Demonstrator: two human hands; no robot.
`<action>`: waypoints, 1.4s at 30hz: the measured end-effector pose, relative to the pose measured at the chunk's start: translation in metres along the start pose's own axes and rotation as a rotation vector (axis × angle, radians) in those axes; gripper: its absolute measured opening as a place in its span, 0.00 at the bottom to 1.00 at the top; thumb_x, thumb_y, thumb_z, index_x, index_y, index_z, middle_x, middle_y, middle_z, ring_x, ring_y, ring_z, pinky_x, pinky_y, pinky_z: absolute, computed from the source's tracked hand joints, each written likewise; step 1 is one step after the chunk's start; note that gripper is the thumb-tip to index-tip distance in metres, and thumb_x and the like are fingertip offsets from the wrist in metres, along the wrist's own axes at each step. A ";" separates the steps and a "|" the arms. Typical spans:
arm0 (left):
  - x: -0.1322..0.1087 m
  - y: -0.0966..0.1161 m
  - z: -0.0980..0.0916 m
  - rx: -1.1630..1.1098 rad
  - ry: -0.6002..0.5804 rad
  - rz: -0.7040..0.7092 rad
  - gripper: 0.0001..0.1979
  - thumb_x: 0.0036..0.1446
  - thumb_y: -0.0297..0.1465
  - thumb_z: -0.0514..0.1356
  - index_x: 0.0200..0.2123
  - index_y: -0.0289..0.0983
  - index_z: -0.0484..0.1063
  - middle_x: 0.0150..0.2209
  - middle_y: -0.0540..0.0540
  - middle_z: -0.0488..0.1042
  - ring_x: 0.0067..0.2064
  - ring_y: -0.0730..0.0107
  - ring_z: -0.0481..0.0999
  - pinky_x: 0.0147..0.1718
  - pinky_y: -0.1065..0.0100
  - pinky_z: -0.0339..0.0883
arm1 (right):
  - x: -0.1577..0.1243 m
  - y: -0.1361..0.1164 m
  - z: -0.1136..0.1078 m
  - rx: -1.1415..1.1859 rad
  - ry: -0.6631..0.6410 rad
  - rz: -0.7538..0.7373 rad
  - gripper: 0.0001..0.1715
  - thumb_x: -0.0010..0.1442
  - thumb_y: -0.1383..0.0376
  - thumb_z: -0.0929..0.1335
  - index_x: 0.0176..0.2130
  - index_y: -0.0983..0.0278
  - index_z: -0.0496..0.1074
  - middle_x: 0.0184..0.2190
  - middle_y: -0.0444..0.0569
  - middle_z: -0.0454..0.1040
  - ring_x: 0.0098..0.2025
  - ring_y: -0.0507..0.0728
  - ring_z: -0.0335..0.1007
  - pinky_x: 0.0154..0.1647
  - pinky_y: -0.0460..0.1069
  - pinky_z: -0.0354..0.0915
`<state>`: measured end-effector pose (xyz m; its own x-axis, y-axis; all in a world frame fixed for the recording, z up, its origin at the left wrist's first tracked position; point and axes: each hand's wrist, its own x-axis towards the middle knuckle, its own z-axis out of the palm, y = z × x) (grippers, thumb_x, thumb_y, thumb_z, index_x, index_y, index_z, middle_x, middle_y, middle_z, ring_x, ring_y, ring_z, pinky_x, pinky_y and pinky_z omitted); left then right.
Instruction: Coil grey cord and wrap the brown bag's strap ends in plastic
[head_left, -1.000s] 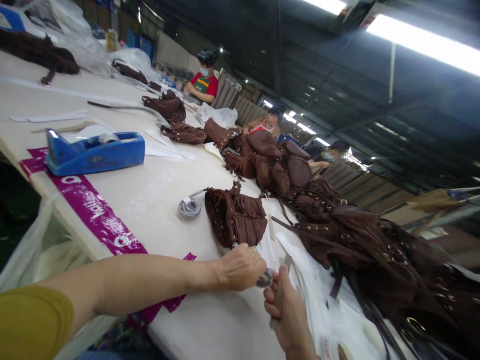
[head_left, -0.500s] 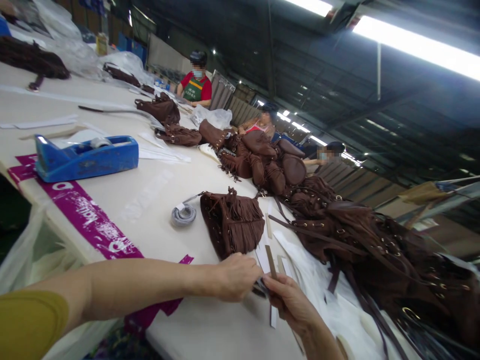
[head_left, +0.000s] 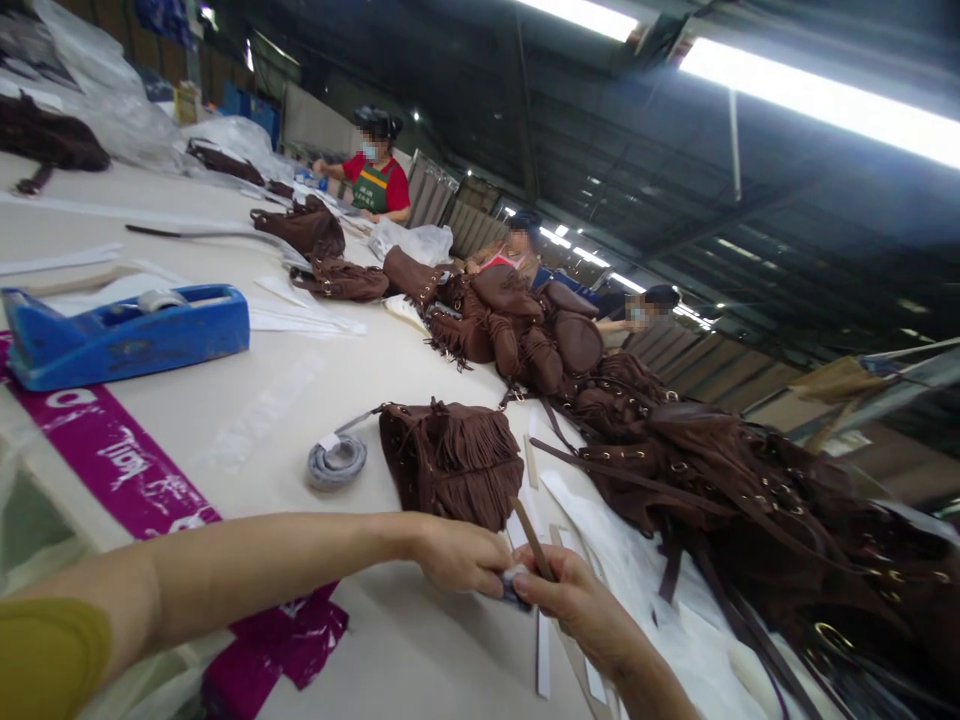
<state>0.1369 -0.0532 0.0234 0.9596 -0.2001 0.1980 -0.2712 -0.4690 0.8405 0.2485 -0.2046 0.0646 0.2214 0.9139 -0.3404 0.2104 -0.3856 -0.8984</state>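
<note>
A small grey rolled band (head_left: 514, 588) is pinched between my two hands, partly covered by fingers. My left hand (head_left: 463, 556) has its fingers closed on the roll's near left side. From the other side, my right hand (head_left: 574, 592) grips it between thumb and fingers. A flat brown strip (head_left: 532, 540) sticks up beside the right thumb; whether it joins the roll is hidden. Just beyond the hands lies a brown fringed bag (head_left: 450, 460). A coiled grey strap (head_left: 336, 460) rests on the table left of this bag, linked to its top corner.
A blue tape dispenser (head_left: 127, 335) stands at left by purple printed tape (head_left: 124, 460) on the white table (head_left: 277, 420). Brown bags (head_left: 675, 440) are heaped along the right. White strips (head_left: 543, 650) lie beneath my right hand. Three co-workers, including one in a green apron (head_left: 373, 187), are beyond.
My fingers have shifted around the grey roll, showing more of its pale face. The brown strip now leans further left. The view has moved slightly, and the co-worker in the apron has raised an arm.
</note>
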 end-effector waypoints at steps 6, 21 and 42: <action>-0.005 -0.010 -0.002 -0.475 0.168 -0.282 0.05 0.54 0.31 0.56 0.28 0.35 0.66 0.27 0.52 0.66 0.25 0.76 0.65 0.26 0.73 0.64 | -0.014 0.001 -0.017 -0.176 0.464 0.013 0.29 0.55 0.40 0.63 0.37 0.61 0.72 0.25 0.43 0.66 0.25 0.52 0.57 0.25 0.46 0.54; -0.013 -0.001 -0.009 -0.627 0.123 -0.234 0.07 0.56 0.31 0.55 0.31 0.34 0.68 0.17 0.56 0.62 0.18 0.79 0.59 0.19 0.76 0.52 | -0.030 0.023 0.045 0.246 0.260 0.285 0.34 0.50 0.37 0.65 0.23 0.65 0.67 0.13 0.40 0.62 0.13 0.43 0.50 0.14 0.40 0.41; -0.011 -0.017 -0.008 -0.829 0.179 -0.299 0.14 0.49 0.39 0.64 0.30 0.31 0.72 0.22 0.50 0.71 0.17 0.81 0.62 0.17 0.76 0.53 | -0.026 0.023 0.051 0.268 0.468 0.175 0.23 0.48 0.47 0.69 0.28 0.65 0.68 0.20 0.42 0.67 0.17 0.49 0.65 0.13 0.41 0.58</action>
<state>0.1319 -0.0360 0.0115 0.9975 0.0001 -0.0706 0.0672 0.3048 0.9501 0.1995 -0.2311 0.0385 0.6424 0.6618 -0.3866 -0.1036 -0.4248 -0.8993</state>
